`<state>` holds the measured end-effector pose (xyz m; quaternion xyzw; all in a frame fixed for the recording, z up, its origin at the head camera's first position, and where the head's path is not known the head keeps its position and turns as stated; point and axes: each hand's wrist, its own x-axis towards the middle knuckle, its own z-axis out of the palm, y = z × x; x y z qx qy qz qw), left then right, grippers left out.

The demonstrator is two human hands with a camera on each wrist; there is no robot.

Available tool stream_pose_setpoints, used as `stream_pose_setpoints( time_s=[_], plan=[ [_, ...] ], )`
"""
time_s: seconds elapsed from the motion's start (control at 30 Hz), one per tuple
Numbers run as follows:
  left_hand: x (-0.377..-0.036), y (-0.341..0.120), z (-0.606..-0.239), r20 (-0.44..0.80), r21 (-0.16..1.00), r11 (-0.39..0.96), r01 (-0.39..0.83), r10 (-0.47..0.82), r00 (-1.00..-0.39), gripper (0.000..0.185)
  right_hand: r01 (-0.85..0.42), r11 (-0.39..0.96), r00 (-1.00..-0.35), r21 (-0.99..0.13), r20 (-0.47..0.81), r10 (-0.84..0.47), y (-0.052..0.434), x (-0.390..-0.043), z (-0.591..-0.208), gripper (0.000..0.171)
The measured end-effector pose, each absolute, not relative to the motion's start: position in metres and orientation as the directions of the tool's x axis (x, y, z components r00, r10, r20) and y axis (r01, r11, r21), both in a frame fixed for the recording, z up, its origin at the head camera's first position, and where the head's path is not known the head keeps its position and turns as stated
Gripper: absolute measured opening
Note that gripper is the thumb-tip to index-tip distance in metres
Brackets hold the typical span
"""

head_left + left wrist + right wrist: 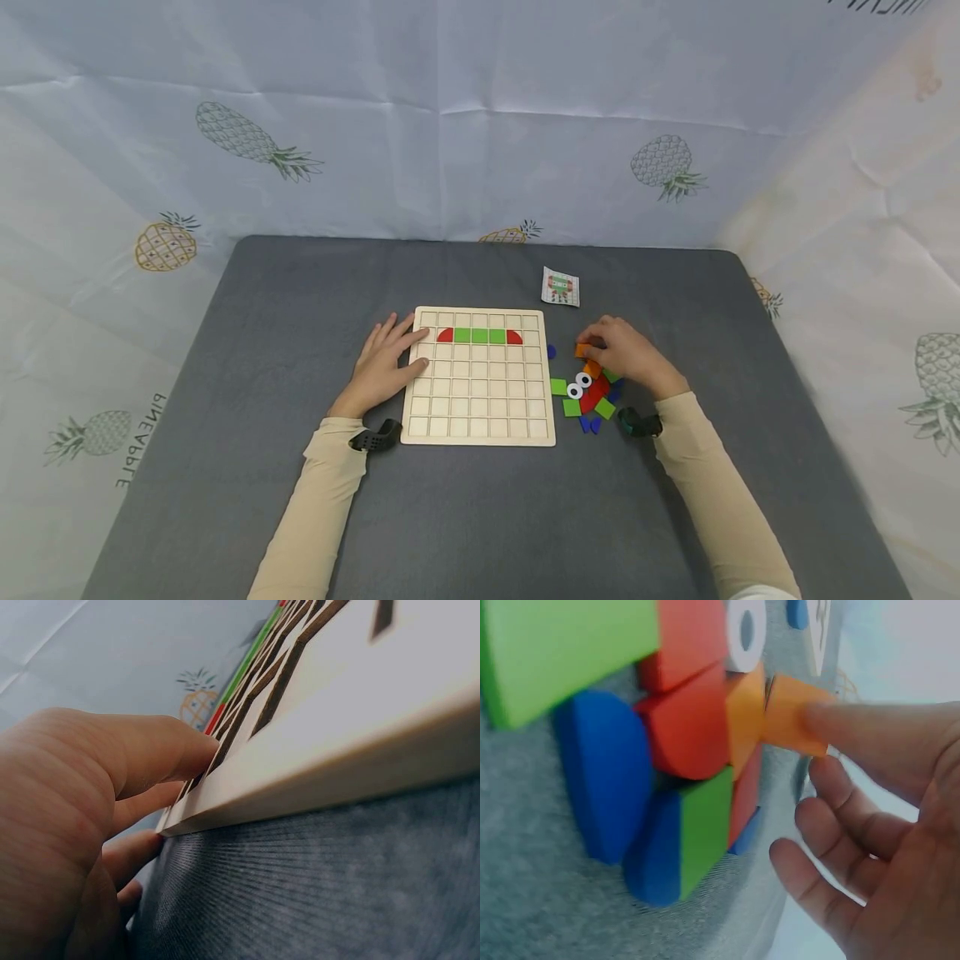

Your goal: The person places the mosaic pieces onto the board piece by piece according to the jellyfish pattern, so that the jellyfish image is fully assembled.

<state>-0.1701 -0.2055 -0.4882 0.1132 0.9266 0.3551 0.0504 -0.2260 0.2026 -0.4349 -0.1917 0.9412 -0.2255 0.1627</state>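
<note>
My left hand rests at the left edge of a wooden grid board, its thumb and index finger on the rim and its other fingers spread beside it. In the board's second row lies a strip of green squares with a red curved piece at the left end and another at the right. On the right, my right hand pinches an orange block between thumb and fingers, above a loose pile. The pile has another orange block, red blocks and white rings.
Green squares and blue rounded pieces lie around the pile, right of the board. One blue piece sits near the board's right edge. A small printed pattern card lies behind, on the dark grey tabletop.
</note>
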Motion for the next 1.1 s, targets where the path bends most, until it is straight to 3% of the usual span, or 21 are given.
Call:
stream_pose_setpoints(
  time_s=[0.23,0.63,1.1],
  plan=[
    [-0.17,-0.206,-0.488,-0.011,0.673,0.72,0.173,0.243,-0.97,0.057,-0.253,0.76,-0.889,-0.599,-0.166,-0.427,0.201,-0.229,-0.427,0.021],
    [-0.17,-0.205,-0.488,-0.011,0.668,0.724,0.174,0.243,-0.97,0.057,-0.209,0.719,-0.906,-0.663,-0.146,-0.397,0.175,-0.229,-0.414,0.021],
    [-0.17,-0.204,-0.488,-0.013,0.667,0.725,0.172,0.242,-0.97,0.057,-0.238,0.627,-0.88,-0.742,-0.108,-0.462,0.15,-0.231,-0.42,0.015]
  ],
)
